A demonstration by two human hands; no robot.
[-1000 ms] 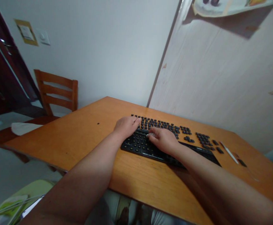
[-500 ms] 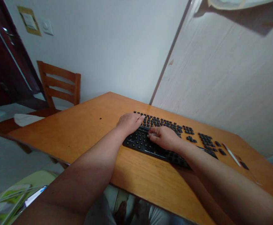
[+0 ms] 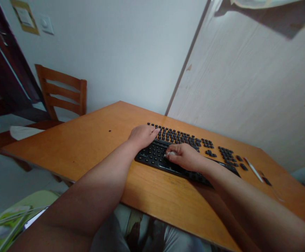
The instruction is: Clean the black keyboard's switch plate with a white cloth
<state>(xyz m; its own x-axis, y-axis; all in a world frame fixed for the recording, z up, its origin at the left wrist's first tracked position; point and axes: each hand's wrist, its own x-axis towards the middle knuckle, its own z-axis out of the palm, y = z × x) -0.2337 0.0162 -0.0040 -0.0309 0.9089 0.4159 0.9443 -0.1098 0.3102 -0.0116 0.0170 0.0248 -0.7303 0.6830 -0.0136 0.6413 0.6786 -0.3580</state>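
Note:
A black keyboard base, its keycaps off, lies on the wooden table with rows of bare key posts showing. At its far left corner my left hand is bent over the edge and holds it, thumb pointing right; the other fingers are mostly hidden. My right hand is closed in a pinch above the middle of the base. Between its fingertips is a small white wad, perhaps tissue, which touches or nearly touches the key posts. My right hand and forearm cover part of the base's right half.
Behind the base, loose black keycaps stand in keyboard order, with more keycaps to the right. A white pen-like stick and a small dark tool lie further right. One dark speck is at left. A wooden chair stands beyond.
The view has shifted slightly. My right hand stays pinched on the white wad and has moved a little over the key posts toward me. My left hand keeps its place on the base.

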